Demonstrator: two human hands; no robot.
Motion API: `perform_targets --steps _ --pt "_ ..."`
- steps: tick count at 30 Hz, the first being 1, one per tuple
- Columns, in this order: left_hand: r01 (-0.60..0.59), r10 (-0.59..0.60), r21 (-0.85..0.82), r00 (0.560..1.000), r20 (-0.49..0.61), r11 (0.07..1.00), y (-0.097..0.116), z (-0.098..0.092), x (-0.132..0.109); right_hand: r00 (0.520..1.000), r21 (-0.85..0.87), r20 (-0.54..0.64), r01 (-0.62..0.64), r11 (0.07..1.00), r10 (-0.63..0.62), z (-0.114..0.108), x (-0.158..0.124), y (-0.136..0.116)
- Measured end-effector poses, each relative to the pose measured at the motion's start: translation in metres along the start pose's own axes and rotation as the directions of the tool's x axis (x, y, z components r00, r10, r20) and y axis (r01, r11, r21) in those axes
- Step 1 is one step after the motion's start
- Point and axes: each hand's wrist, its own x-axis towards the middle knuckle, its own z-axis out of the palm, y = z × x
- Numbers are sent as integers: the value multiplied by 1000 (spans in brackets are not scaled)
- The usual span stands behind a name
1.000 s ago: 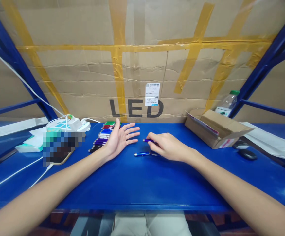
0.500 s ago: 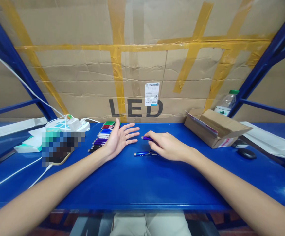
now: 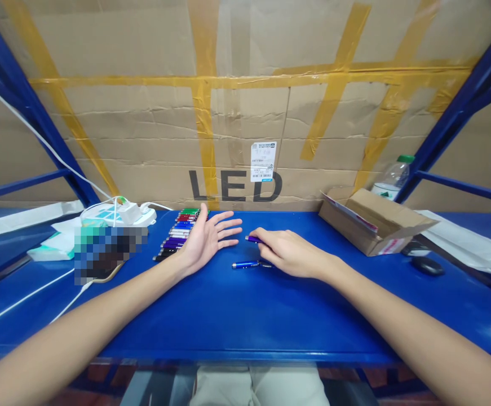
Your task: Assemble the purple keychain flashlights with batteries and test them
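Observation:
My left hand [image 3: 205,235] is open, fingers spread toward the right and palm facing inward, with nothing in it. Behind and left of it lies a row of pens [image 3: 173,242] in green, red, blue, white, purple and black, partly hidden by the hand. My right hand [image 3: 290,252] is closed on a purple pen [image 3: 252,239], whose end pokes out past the fingertips. Just below, a shiny blue pen [image 3: 245,264] lies on the blue table [image 3: 237,321], its right end running under my right hand.
At the right stand an open cardboard box [image 3: 374,223], a bottle with a green cap [image 3: 395,177] and a black mouse [image 3: 428,265]. On the left are a power strip [image 3: 147,217] with white cables, a tissue pack [image 3: 51,251] and a phone [image 3: 107,265]. A large carton [image 3: 152,135] closes off the back.
The whole view has shifted very slightly to the right. My right hand has moved a touch to the right, still with the purple pen; the left hand keeps its pose.

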Motion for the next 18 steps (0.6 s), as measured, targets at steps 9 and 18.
perform_targets --steps 9,18 --pt "14 -13 -35 1000 6 999 -1 -2 2 999 -12 24 38 999 -37 2 -1 1" --pt "11 -10 -46 1000 14 999 -1 -3 2 997 13 25 68 998 -68 -1 0 -4"
